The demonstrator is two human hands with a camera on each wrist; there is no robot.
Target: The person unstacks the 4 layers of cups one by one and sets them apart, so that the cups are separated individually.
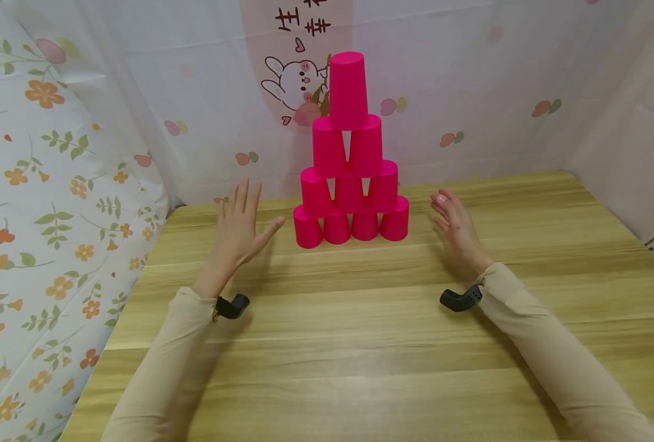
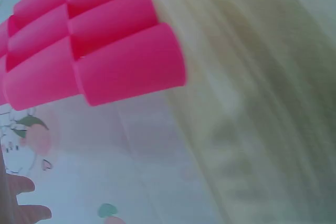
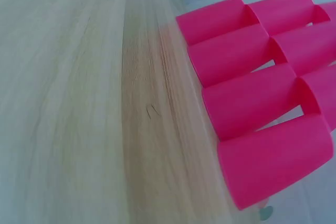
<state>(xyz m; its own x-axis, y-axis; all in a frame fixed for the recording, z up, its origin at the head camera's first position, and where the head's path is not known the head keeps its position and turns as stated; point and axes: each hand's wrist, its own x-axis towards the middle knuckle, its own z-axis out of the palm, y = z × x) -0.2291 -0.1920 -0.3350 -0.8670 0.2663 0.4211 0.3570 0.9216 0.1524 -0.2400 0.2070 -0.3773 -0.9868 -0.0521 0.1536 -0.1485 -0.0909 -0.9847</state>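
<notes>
A pyramid of pink cups [image 1: 350, 184] stands upside down on the wooden table [image 1: 360, 344], four rows high with a single cup [image 1: 347, 89] on top. My left hand [image 1: 239, 224] hovers open to the left of the bottom row, fingers straight, holding nothing. On the other side my right hand [image 1: 455, 228] is open too, a short gap from the rightmost cup [image 1: 395, 218]. The left wrist view shows the cups [image 2: 94, 61] tilted, with fingertips [image 2: 23, 203] at the lower left. In the right wrist view the cups [image 3: 262, 98] fill the right side.
A pale curtain with a rabbit drawing [image 1: 290, 83] hangs right behind the pyramid. Flowered cloth [image 1: 45, 202] covers the left side, and a pale wall [image 1: 630, 123] closes the right. Black wrist cameras [image 1: 459, 299] sit on both sleeves.
</notes>
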